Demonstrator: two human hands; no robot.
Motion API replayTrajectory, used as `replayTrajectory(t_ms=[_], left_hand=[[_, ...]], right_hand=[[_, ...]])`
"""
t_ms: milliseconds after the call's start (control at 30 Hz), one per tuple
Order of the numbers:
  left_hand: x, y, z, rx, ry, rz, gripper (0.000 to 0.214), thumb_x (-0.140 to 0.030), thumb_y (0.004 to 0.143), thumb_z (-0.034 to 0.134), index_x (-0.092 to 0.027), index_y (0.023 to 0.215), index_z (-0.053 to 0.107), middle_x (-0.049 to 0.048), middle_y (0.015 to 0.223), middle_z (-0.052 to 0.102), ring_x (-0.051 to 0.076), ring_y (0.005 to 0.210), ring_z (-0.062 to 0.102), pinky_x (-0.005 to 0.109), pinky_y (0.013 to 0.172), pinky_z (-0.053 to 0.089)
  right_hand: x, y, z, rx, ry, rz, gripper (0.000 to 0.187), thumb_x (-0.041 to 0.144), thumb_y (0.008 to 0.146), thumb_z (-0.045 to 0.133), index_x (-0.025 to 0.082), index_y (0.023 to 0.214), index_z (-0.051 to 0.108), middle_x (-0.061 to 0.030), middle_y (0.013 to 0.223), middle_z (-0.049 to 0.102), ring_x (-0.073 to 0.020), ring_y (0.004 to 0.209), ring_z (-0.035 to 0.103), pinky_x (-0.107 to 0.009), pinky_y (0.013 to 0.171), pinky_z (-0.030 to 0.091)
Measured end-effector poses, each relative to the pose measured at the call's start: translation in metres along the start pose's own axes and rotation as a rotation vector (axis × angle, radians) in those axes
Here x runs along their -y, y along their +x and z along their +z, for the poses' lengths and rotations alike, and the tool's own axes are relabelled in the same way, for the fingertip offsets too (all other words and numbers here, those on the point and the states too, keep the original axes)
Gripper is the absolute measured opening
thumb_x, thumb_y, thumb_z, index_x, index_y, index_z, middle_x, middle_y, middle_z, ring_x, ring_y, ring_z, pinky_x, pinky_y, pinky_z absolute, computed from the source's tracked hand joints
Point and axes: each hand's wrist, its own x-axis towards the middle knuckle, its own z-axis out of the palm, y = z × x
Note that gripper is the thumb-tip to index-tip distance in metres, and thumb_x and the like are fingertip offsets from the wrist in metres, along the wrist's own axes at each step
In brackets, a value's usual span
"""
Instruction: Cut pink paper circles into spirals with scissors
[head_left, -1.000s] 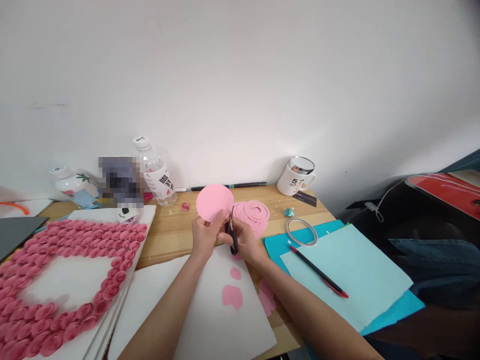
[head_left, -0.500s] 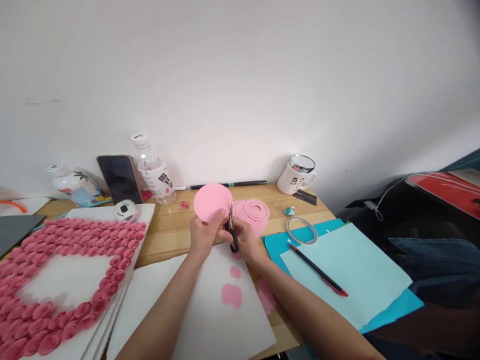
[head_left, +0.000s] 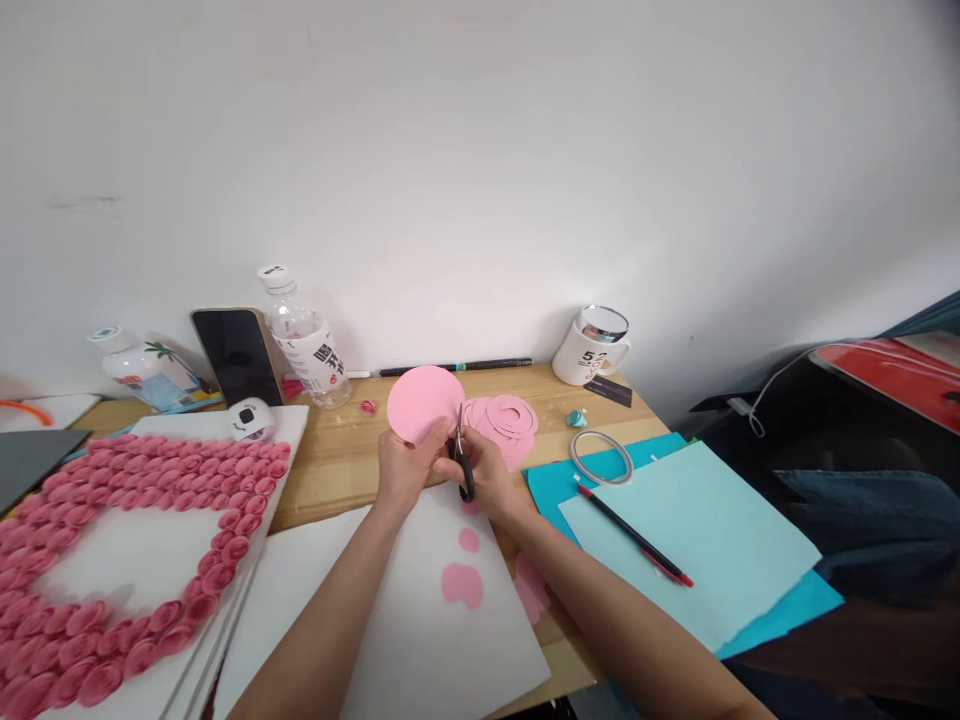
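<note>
A round pink paper disc (head_left: 425, 402) is pinched between the thumb and fingers of my left hand (head_left: 406, 466). My right hand (head_left: 486, 473) grips black-handled scissors (head_left: 466, 476), whose blades point up at the disc's right edge. Behind my right hand lies a pile of pink paper spirals (head_left: 510, 420) on the wooden table. Below my hands, pink paper scraps (head_left: 463, 585) rest on a white foam board (head_left: 420, 650). Another pink scrap (head_left: 531, 588) is partly covered by my right forearm.
At left, rolled pink paper flowers (head_left: 97, 680) border a white board. A phone (head_left: 234, 355), a clear bottle (head_left: 311, 345) and a mug (head_left: 589, 350) stand along the wall. To the right are a silver ring (head_left: 602, 457), a pen (head_left: 637, 537) and light blue paper (head_left: 720, 530).
Both hands stay nearly in place, with the disc and scissors still held. The whole view has shifted very slightly.
</note>
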Motion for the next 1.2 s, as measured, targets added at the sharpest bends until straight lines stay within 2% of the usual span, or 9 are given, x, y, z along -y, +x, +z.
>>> replayTrajectory(t_ms=[233, 533, 700, 867, 1100, 1200], left_hand=[[-0.0018, -0.0011, 0.0011, 0.0, -0.001, 0.001, 0.03, -0.038, 0.055, 0.075, -0.01, 0.058, 0.067, 0.0061, 0.06, 0.067, 0.015, 0.054, 0.059, 0.021, 0.045, 0.045], [0.0019, -0.0003, 0.0008, 0.027, -0.067, -0.019, 0.028, -0.036, 0.054, 0.076, -0.01, 0.056, 0.065, 0.0042, 0.056, 0.063, 0.013, 0.051, 0.056, 0.019, 0.043, 0.043], [0.0005, -0.0003, 0.0007, 0.038, -0.068, -0.029, 0.028, -0.036, 0.056, 0.074, -0.012, 0.051, 0.059, 0.0007, 0.051, 0.056, 0.011, 0.048, 0.05, 0.019, 0.04, 0.039], [-0.0025, -0.0015, 0.0009, 0.051, -0.079, -0.019, 0.03, -0.035, 0.056, 0.073, -0.014, 0.048, 0.053, -0.0016, 0.048, 0.05, 0.009, 0.046, 0.047, 0.019, 0.04, 0.037], [-0.0045, -0.0007, 0.0016, 0.017, -0.095, -0.05, 0.032, -0.038, 0.053, 0.074, -0.014, 0.048, 0.053, -0.0023, 0.047, 0.049, 0.009, 0.045, 0.044, 0.019, 0.038, 0.035], [-0.0018, 0.0007, 0.0011, 0.028, -0.091, -0.036, 0.032, -0.038, 0.053, 0.074, -0.013, 0.047, 0.054, -0.0015, 0.047, 0.051, 0.009, 0.045, 0.045, 0.02, 0.039, 0.035]], right_hand=[[0.0033, -0.0009, 0.0011, -0.009, 0.001, -0.037, 0.036, 0.04, 0.063, 0.077, 0.018, 0.071, 0.049, 0.0046, 0.063, 0.041, -0.0093, 0.057, 0.037, -0.021, 0.053, 0.031], [-0.0005, -0.0012, 0.0016, -0.021, -0.03, -0.048, 0.035, 0.045, 0.065, 0.073, 0.018, 0.07, 0.051, 0.003, 0.063, 0.046, -0.01, 0.057, 0.039, -0.023, 0.054, 0.033], [-0.0005, -0.0012, 0.0026, -0.028, -0.026, -0.057, 0.033, 0.043, 0.067, 0.071, 0.018, 0.069, 0.051, 0.0033, 0.062, 0.046, -0.0095, 0.055, 0.039, -0.023, 0.053, 0.032], [-0.0002, -0.0015, 0.0026, -0.031, -0.032, -0.041, 0.03, 0.04, 0.068, 0.07, 0.018, 0.067, 0.051, 0.0037, 0.059, 0.049, -0.0086, 0.052, 0.038, -0.023, 0.051, 0.031], [-0.0024, -0.0031, 0.0023, -0.034, -0.054, 0.003, 0.029, 0.04, 0.07, 0.068, 0.019, 0.067, 0.05, 0.0062, 0.05, 0.043, -0.0088, 0.047, 0.037, -0.023, 0.048, 0.031], [-0.0004, -0.0028, 0.0026, -0.035, -0.045, 0.002, 0.029, 0.04, 0.069, 0.069, 0.018, 0.07, 0.05, 0.0055, 0.054, 0.044, -0.0088, 0.049, 0.039, -0.022, 0.049, 0.031]])
